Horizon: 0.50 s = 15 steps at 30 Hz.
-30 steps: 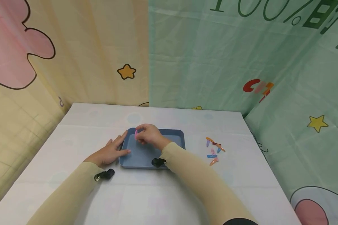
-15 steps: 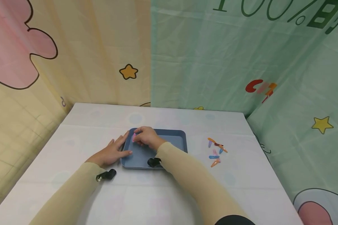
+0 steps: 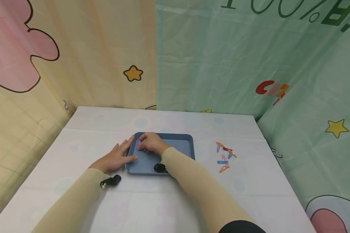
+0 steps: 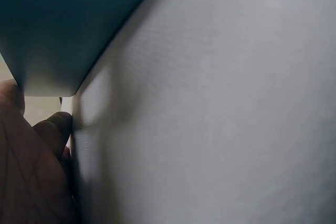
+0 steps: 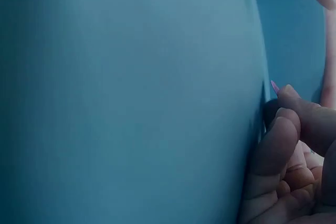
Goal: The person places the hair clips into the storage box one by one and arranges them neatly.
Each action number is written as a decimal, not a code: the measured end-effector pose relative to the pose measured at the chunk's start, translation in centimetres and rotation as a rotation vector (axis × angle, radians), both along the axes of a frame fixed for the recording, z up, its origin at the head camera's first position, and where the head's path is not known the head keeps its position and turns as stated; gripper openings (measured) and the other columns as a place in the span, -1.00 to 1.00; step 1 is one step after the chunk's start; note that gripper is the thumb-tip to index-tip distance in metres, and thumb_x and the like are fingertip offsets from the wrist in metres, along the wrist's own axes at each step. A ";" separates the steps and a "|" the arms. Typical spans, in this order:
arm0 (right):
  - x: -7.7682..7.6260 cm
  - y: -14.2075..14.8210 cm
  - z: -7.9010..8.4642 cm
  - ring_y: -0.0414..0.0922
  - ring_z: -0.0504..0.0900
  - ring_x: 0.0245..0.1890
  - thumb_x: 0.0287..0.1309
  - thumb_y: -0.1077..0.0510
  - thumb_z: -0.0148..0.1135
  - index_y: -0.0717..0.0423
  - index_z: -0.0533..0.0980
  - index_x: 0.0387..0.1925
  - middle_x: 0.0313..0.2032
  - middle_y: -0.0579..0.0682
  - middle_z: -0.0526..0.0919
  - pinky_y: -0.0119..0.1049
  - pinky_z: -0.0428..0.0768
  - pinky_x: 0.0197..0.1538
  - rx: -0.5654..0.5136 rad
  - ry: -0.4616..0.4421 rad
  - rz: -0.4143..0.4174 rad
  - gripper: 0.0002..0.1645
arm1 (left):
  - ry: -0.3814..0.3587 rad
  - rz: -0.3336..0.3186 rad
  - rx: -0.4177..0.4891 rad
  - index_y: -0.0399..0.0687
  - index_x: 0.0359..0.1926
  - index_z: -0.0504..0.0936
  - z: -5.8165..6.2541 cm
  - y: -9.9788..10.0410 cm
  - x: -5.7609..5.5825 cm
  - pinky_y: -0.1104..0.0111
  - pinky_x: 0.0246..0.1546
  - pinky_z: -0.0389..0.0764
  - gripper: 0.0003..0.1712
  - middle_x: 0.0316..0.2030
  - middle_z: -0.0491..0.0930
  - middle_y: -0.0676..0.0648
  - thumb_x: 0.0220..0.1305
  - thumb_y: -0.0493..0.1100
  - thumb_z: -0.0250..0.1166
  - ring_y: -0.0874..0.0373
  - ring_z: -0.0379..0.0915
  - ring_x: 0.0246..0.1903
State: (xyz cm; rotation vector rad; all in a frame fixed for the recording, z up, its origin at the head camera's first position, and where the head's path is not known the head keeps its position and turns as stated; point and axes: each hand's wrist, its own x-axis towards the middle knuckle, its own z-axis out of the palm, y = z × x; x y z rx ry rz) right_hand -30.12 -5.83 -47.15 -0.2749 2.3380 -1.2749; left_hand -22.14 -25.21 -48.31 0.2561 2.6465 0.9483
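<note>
A pink snap hair clip is at the far left corner of a blue-grey tray. My right hand pinches it low over the tray floor. In the right wrist view only a pink tip of the clip shows past the thumb and fingers. At the tray's left rim my left hand lies with its fingers extended, thumb pointing over the near part of the tray. From the left wrist, the hand appears beside the tray's outer wall.
Several more hair clips, among them a blue clip and an orange clip, lie in a loose group on the white table right of the tray. Printed curtains hang behind the table and along its sides.
My right hand has moved slightly left and down toward the tray floor with the pink hair clip, which now lies closer to the left rim. The left hand stays in place.
</note>
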 end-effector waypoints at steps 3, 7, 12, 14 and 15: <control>0.1 -0.1 -0.4 -0.23 0.50 -0.63 0.15 0.29 0.55 0.15 0.64 0.15 -0.57 -0.10 0.60 -0.44 0.54 -0.54 -0.008 0.021 -0.001 -0.50 | 0.001 -0.004 0.001 0.32 0.72 -0.29 0.0 0.1 0.0 -0.54 0.48 -0.33 0.16 0.66 -0.25 -0.44 0.42 0.38 0.25 -0.63 -0.58 0.58; 0.3 -0.3 -0.6 -0.24 0.48 -0.65 0.17 0.29 0.54 0.15 0.64 0.15 -0.59 -0.12 0.60 -0.45 0.52 -0.55 -0.002 0.049 -0.011 -0.50 | 0.003 -0.004 0.002 0.30 0.72 -0.30 0.0 0.2 -0.1 -0.52 0.50 -0.34 0.15 0.66 -0.26 -0.45 0.43 0.37 0.24 -0.63 -0.58 0.58; 0.5 -0.4 -0.6 -0.25 0.48 -0.66 0.18 0.28 0.53 0.15 0.66 0.15 -0.61 -0.12 0.59 -0.45 0.52 -0.56 0.030 0.073 -0.024 -0.52 | 0.000 0.001 0.021 0.29 0.73 -0.28 0.1 0.1 -0.1 -0.55 0.48 -0.35 0.14 0.67 -0.25 -0.43 0.44 0.34 0.25 -0.62 -0.59 0.58; 0.6 -0.4 -0.5 -0.25 0.49 -0.66 0.19 0.28 0.53 0.14 0.67 0.16 -0.62 -0.11 0.59 -0.45 0.52 -0.56 0.042 0.076 -0.024 -0.52 | 0.003 -0.003 0.027 0.28 0.73 -0.28 -0.1 0.1 -0.1 -0.50 0.51 -0.38 0.14 0.68 -0.23 -0.38 0.44 0.33 0.25 -0.55 -0.56 0.62; 0.7 -0.4 -0.4 -0.25 0.49 -0.66 0.20 0.28 0.52 0.14 0.67 0.16 -0.63 -0.11 0.58 -0.44 0.52 -0.56 0.049 0.075 -0.026 -0.52 | 0.008 -0.008 0.027 0.27 0.73 -0.28 -0.2 0.1 -0.2 -0.46 0.53 -0.40 0.15 0.69 -0.22 -0.36 0.44 0.33 0.25 -0.51 -0.53 0.63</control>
